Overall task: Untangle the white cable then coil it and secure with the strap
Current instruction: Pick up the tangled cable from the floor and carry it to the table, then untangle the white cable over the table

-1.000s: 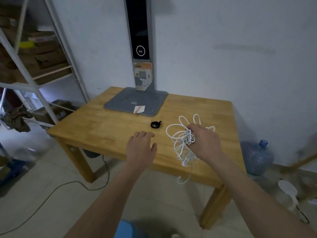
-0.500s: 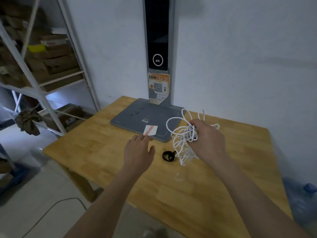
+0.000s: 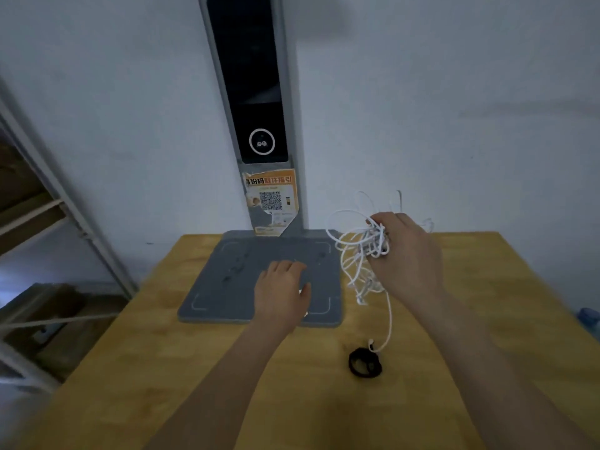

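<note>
My right hand [image 3: 406, 254] is raised above the wooden table [image 3: 194, 368] and grips a tangled bundle of white cable [image 3: 357, 248]. Loops stick out above and to the left of the fist, and one strand hangs down so that its end rests on the table beside the black strap [image 3: 364, 362]. The strap lies as a small ring on the wood, in front of the grey base. My left hand [image 3: 281, 292] hovers palm down over the grey base with its fingers loosely apart and nothing in it.
A grey device base [image 3: 227, 280] with a tall black-screened column [image 3: 253, 92] and an orange QR sticker stands at the back against the white wall. A metal shelf rack [image 3: 48, 196] with boxes is on the left. A blue water bottle [image 3: 589, 319] is at the right edge.
The view has come closer to the table. My right hand lifted the cable bundle higher, and a strand now dangles to the strap. My left hand moved forward over the grey base.
</note>
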